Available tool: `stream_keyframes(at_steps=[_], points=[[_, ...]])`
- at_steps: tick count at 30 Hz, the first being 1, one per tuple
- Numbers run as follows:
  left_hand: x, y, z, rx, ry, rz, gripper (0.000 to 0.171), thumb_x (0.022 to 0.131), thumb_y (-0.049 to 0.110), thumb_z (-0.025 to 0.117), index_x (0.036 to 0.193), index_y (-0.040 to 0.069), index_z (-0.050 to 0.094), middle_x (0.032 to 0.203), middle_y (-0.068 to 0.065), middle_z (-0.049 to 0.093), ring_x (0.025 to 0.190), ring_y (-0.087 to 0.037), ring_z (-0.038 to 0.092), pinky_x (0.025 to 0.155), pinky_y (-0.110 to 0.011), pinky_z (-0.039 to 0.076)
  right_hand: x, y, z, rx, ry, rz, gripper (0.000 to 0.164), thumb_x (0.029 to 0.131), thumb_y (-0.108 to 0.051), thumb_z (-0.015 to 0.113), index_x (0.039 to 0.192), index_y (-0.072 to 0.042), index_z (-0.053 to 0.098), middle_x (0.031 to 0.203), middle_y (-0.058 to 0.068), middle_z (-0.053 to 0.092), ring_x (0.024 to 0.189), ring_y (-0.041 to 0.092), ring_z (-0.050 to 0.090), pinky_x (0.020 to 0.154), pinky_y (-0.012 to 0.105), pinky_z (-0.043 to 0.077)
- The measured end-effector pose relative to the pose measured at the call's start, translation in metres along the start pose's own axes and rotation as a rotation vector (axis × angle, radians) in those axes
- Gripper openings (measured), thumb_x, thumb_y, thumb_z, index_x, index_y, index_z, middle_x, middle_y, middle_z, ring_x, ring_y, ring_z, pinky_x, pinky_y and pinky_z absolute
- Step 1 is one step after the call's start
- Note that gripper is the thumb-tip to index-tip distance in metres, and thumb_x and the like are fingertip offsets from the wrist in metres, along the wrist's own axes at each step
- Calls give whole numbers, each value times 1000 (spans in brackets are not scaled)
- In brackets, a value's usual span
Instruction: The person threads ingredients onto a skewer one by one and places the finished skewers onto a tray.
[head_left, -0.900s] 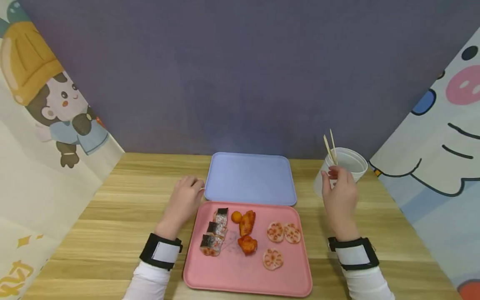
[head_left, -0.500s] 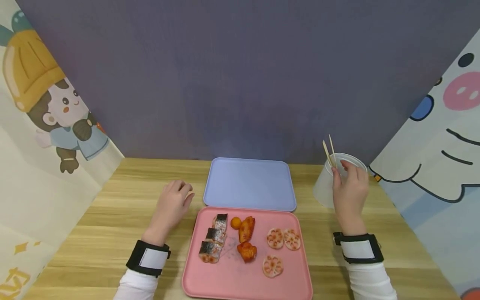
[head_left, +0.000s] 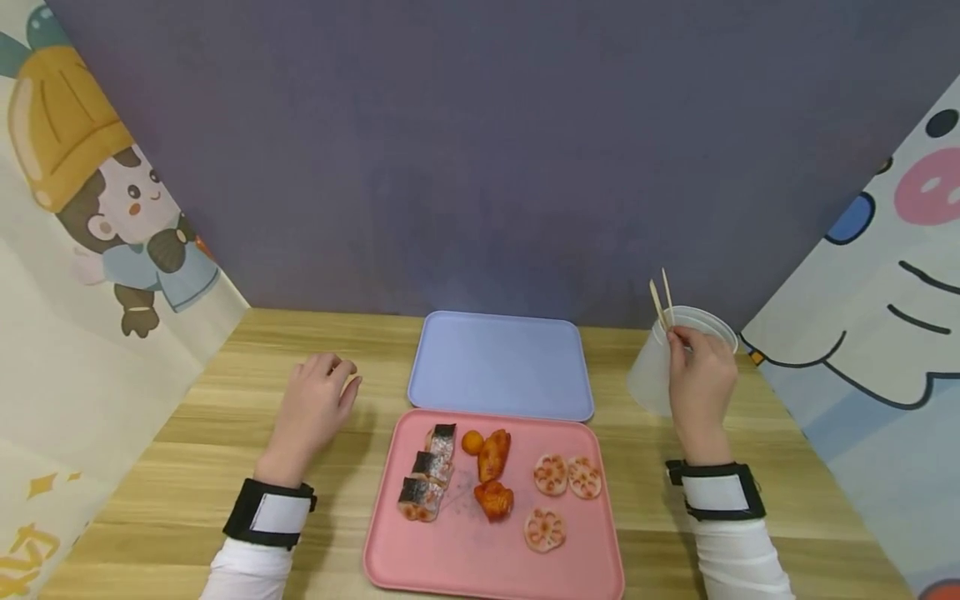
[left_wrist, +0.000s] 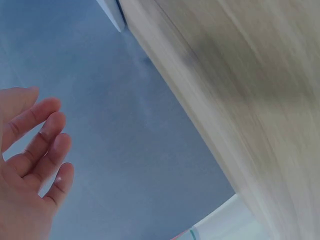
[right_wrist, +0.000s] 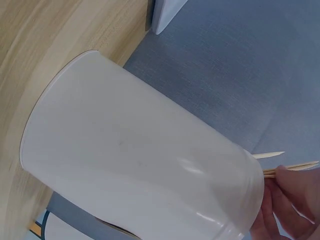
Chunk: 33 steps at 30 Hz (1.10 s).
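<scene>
At the rim of a tall white plastic bucket [head_left: 647, 377], my right hand [head_left: 702, 390] pinches thin wooden skewers [head_left: 660, 303] between thumb and fingers. The right wrist view shows pointed skewers [right_wrist: 302, 165] in the fingertips, with one more tip standing apart from them; their lower parts are hidden by the bucket wall [right_wrist: 125, 135]. My left hand [head_left: 313, 408] hovers over the wooden table, left of both trays. Its fingers are loosely bent and hold nothing, as the left wrist view of the hand [left_wrist: 32, 170] confirms.
A pink tray [head_left: 480, 571] at the front carries fish pieces [head_left: 431, 465], browned chicken pieces [head_left: 493, 457], a small orange ball [head_left: 472, 442] and lotus root slices [head_left: 551, 476]. Behind it lies a blue tray [head_left: 500, 367]. A grey wall [head_left: 480, 167] rises at the back.
My left hand has moved left, away from the trays. The right hand has shifted slightly right, its fingers spreading over the bucket rim and then closing on the skewers.
</scene>
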<state>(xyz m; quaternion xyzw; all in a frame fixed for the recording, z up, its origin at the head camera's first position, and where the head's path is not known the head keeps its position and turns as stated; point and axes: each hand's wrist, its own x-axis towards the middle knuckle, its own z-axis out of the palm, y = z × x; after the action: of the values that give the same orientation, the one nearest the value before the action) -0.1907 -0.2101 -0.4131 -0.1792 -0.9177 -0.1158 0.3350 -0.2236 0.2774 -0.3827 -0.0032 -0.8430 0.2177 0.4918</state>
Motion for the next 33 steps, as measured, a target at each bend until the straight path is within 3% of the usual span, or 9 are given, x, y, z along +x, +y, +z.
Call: stream_keyframes(at_steps=[17, 25, 33], points=[[0, -2, -3, 11, 6, -7, 12, 84, 12, 69, 86, 1, 67, 82, -13, 59, 78, -32, 54, 68, -44, 39, 4, -3, -4, -57, -21, -4, 14, 86, -9, 69, 91, 4, 73, 81, 21, 70, 75, 41, 62, 62, 50, 43], [4, 3, -5, -2, -1, -12, 13, 84, 13, 69, 88, 1, 67, 84, -14, 61, 81, -32, 56, 72, -46, 42, 4, -7, -9, -134, -2, 13, 21, 90, -18, 65, 95, 1, 73, 83, 19, 71, 67, 37, 65, 53, 47, 43], [17, 12, -6, -23, 7, -22, 14, 86, 14, 67, 90, 1, 68, 86, -14, 60, 84, -34, 56, 73, -48, 44, 9, -14, -20, -57, 56, 21, 25, 94, -16, 59, 99, 6, 69, 88, 24, 70, 73, 39, 66, 65, 49, 50]])
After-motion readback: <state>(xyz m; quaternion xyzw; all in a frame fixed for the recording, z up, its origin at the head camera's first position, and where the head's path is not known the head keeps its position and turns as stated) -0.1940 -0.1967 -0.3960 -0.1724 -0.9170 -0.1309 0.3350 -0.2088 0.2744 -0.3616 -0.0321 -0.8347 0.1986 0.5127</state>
